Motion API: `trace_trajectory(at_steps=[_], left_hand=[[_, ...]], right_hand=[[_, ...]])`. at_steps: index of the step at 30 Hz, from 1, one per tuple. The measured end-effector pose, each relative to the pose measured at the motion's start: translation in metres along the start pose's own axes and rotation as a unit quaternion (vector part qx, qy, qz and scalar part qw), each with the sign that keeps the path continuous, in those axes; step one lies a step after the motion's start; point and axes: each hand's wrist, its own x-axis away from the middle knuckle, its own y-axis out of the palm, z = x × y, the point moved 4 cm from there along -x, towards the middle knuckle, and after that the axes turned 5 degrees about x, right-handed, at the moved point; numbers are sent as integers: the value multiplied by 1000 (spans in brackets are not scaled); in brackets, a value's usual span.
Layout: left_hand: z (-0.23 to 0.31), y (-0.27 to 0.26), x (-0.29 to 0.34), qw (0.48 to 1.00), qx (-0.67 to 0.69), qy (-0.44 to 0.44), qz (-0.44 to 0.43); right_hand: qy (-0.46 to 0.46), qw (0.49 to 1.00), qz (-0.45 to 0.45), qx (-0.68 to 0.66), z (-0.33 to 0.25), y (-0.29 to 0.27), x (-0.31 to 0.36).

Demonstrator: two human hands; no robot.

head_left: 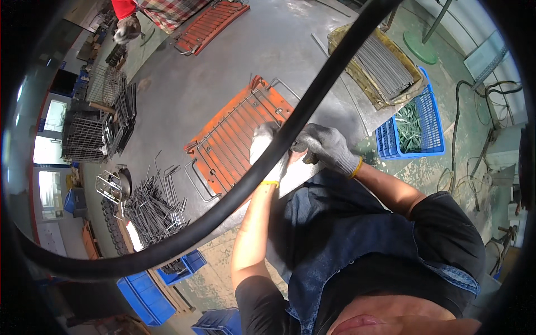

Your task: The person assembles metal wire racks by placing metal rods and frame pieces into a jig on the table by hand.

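Note:
An orange metal jig lies on the grey metal table, with a grid of thin metal rods laid across it. Bent wire handles stick out at its ends. My left hand, in a pale work glove, rests at the jig's near right part; a thick black hose crosses in front and hides most of its fingers. Just right of it, my right hand, in a grey glove, is closed around a dark tool handle. The tool's front end is hidden behind the hose.
Another orange jig lies at the far side by a co-worker's gloved hand. A box of straight rods and a blue crate of metal pieces stand right. Loose bent rods pile up left, below wire racks.

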Motion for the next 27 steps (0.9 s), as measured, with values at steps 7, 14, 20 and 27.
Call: trace_trajectory(at_steps=[7, 14, 20, 27], left_hand=[[11, 13, -15, 943, -220, 248, 37], [-2, 12, -24, 942, -211, 260, -16], [-8, 12, -22, 936, -233, 263, -4], [-14, 17, -20, 938, -199, 283, 24]], right_hand=[[78, 987, -101, 94, 10, 8, -6], [69, 875, -249, 410, -23, 3, -7], [52, 974, 20, 218, -8, -27, -7], [-105, 943, 66, 310, 34, 17, -25]])
